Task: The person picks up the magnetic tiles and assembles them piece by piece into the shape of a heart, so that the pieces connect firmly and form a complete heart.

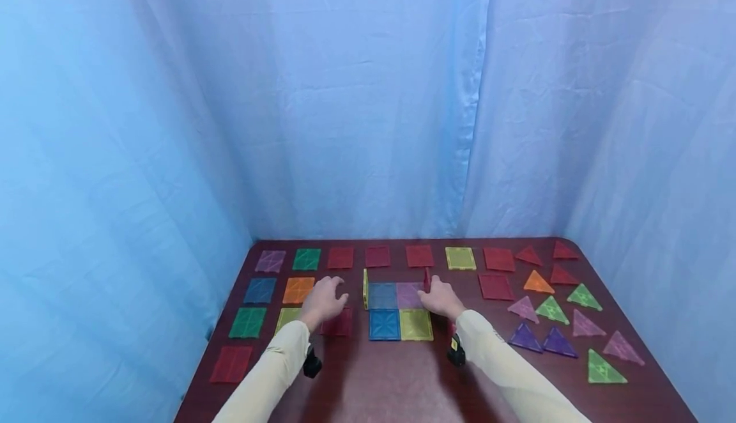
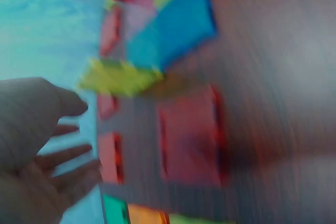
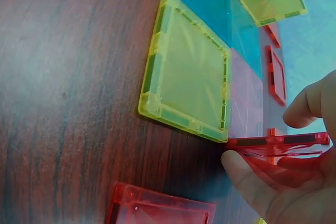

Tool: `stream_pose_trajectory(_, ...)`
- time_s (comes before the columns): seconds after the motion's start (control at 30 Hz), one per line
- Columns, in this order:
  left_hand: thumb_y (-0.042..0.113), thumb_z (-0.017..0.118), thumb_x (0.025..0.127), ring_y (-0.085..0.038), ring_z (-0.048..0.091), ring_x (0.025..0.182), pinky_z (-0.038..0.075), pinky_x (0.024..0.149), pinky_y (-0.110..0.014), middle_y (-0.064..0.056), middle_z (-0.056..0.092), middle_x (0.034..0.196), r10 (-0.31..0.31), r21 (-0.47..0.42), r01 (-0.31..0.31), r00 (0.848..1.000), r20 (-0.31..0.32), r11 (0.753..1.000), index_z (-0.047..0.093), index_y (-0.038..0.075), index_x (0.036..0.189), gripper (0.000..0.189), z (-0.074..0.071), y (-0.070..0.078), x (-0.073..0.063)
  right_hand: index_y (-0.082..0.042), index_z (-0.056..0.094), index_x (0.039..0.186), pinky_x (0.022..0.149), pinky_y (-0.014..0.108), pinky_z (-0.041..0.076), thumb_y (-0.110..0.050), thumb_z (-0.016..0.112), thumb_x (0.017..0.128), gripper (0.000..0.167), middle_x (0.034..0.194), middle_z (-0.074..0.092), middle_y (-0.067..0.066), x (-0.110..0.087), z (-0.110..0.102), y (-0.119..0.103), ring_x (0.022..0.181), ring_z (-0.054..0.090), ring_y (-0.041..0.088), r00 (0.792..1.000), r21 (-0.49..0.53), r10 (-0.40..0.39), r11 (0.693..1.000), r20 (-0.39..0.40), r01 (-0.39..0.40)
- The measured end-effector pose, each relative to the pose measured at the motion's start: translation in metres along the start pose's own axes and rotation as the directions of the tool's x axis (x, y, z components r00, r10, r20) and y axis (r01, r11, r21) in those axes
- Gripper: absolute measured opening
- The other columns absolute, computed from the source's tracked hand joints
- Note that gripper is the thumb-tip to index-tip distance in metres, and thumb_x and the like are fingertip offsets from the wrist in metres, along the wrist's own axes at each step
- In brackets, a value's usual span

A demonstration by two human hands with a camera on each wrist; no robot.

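Four square magnetic tiles lie flat in a block: a blue tile (image 1: 384, 325) and a yellow tile (image 1: 416, 326) in front, a light blue tile (image 1: 382, 295) and a purple tile (image 1: 408, 294) behind. On the block's left edge stands an upright yellow tile (image 1: 365, 290). My left hand (image 1: 325, 298) is left of it, fingers spread and holding nothing, above a flat red tile (image 2: 190, 137). At the block's right edge, my right hand (image 1: 441, 296) holds an upright red tile (image 3: 283, 141) between thumb and fingers, its lower edge at the purple tile's side.
Several square tiles, including an orange tile (image 1: 299, 290) and a green tile (image 1: 248, 323), lie at the left. A row with a yellow tile (image 1: 460, 258) runs along the back. Several triangles, such as a purple triangle (image 1: 559, 343), cover the right. Blue curtains (image 1: 356, 103) surround the table.
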State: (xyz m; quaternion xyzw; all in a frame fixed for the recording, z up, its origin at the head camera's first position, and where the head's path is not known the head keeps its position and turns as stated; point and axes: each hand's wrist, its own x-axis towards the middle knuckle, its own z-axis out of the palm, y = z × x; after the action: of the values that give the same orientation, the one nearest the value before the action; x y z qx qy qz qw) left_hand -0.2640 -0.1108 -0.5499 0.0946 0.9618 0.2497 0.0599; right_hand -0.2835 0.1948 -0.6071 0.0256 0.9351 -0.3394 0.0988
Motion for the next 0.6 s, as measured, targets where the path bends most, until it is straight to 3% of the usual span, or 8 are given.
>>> stream_pose_trajectory(0.13, 0.025, 0.078, 0.091, -0.034, 0.058, 0.125, 0.049, 0.106, -0.051, -0.017, 0.06, 0.137, 0.096, 0.148, -0.109, 0.991, 0.093, 0.983, 0.063, 0.005, 0.135, 0.05, -0.001, -0.022, -0.007, 0.014, 0.038, 0.141, 0.096, 0.057, 0.053, -0.031, 0.061, 0.099, 0.066, 0.129, 0.059, 0.034, 0.0, 0.0, -0.001, 0.109, 0.064, 0.037, 1.0, 0.004, -0.006, 1.0, 0.006, 0.006)
stream_pose_trajectory(0.3, 0.031, 0.086, 0.081, -0.04, 0.049, 0.137, 0.042, 0.111, -0.056, -0.019, 0.051, 0.15, 0.057, 0.221, -0.101, 0.979, 0.197, 0.97, 0.057, 0.008, 0.143, 0.072, 0.011, -0.038, -0.005, 0.014, 0.038, 0.141, 0.096, 0.058, 0.052, -0.03, 0.061, 0.098, 0.065, 0.129, 0.059, 0.034, -0.001, -0.002, 0.002, 0.109, 0.064, 0.038, 1.0, 0.023, 0.002, 1.0, 0.004, -0.002)
stream_pose_trajectory(0.4, 0.03, 0.09, 0.077, -0.04, 0.051, 0.135, 0.045, 0.11, -0.055, -0.019, 0.051, 0.15, 0.042, 0.228, -0.091, 0.976, 0.213, 0.969, 0.058, 0.01, 0.143, 0.076, 0.018, -0.043, -0.003, 0.013, 0.038, 0.141, 0.096, 0.057, 0.053, -0.031, 0.061, 0.098, 0.065, 0.129, 0.059, 0.032, -0.002, -0.002, 0.004, 0.109, 0.064, 0.036, 1.0, 0.029, 0.011, 1.0, 0.008, -0.011)
stream_pose_trajectory(0.6, 0.029, 0.092, 0.074, -0.035, 0.059, 0.122, 0.052, 0.102, -0.052, -0.014, 0.058, 0.139, 0.077, 0.283, -0.137, 0.974, 0.213, 0.949, 0.063, 0.016, 0.139, 0.073, 0.024, -0.047, 0.0, 0.012, 0.041, 0.14, 0.09, 0.054, 0.055, -0.033, 0.063, 0.097, 0.066, 0.121, 0.062, 0.028, -0.001, -0.001, 0.006, 0.103, 0.064, 0.034, 1.0, 0.048, 0.003, 0.999, 0.001, -0.003)
